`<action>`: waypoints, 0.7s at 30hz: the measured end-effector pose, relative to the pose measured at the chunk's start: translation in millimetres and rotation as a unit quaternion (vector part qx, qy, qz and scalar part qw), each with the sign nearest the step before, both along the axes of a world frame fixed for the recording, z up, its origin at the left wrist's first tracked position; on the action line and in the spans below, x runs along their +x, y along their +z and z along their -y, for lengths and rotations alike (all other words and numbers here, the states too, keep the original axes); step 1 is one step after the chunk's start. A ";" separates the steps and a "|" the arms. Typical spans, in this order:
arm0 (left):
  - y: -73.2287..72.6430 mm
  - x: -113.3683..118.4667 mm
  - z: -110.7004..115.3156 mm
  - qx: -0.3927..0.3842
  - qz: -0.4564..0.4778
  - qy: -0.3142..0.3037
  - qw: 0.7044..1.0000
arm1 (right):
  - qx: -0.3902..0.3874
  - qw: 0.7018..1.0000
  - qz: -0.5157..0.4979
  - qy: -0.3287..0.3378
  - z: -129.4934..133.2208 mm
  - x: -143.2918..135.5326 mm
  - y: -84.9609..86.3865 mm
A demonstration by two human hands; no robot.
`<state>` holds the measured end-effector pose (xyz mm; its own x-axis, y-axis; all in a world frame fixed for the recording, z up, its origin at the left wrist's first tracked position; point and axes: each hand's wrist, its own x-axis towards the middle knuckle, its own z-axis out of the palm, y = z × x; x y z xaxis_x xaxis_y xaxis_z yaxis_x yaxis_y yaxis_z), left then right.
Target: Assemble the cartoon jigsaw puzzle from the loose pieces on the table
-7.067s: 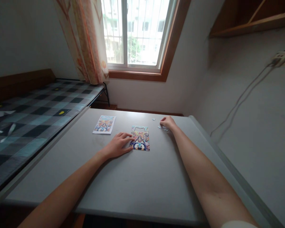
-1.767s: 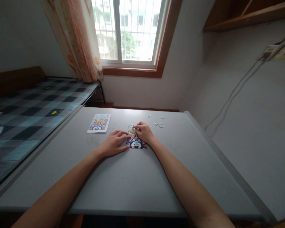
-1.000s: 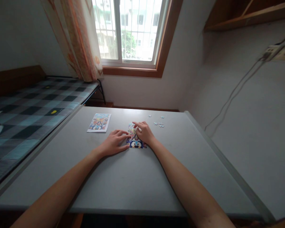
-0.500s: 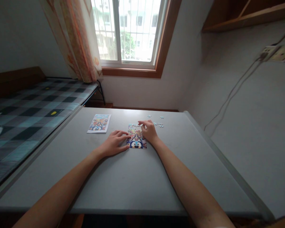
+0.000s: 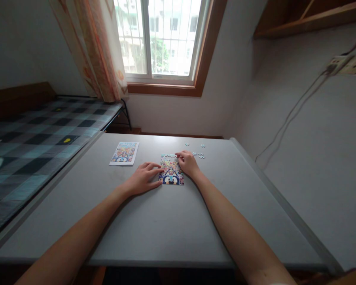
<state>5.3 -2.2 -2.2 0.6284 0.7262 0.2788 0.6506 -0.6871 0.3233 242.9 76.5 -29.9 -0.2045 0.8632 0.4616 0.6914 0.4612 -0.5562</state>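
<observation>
A partly joined jigsaw puzzle (image 5: 171, 174) lies flat on the table, a blue cartoon dog face at its near edge and gaps near its far edge. My left hand (image 5: 145, 178) rests open at the puzzle's left side, fingers spread and tips touching its edge. Over the far right corner is my right hand (image 5: 188, 163), its fingers bent and drawn together, tips down at the far row of pieces. Whatever those fingers hold, if anything, is hidden. Beyond my right hand lie several loose puzzle pieces (image 5: 201, 157).
A printed reference picture (image 5: 124, 153) lies to the left on the grey table (image 5: 154, 225). Left of the table stands a bed with a checked mattress (image 5: 47, 134). A wall with hanging cables (image 5: 287, 118) borders the right side; a window is ahead.
My right hand has shifted slightly right, and its raised index finger has come down to the puzzle's far edge. My left hand stays in place.
</observation>
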 end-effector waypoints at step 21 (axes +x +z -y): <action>-1.3 -0.5 -0.9 0.001 0.005 -0.002 1.000 | -0.020 1.000 0.017 -0.003 -0.6 -0.7 -3.0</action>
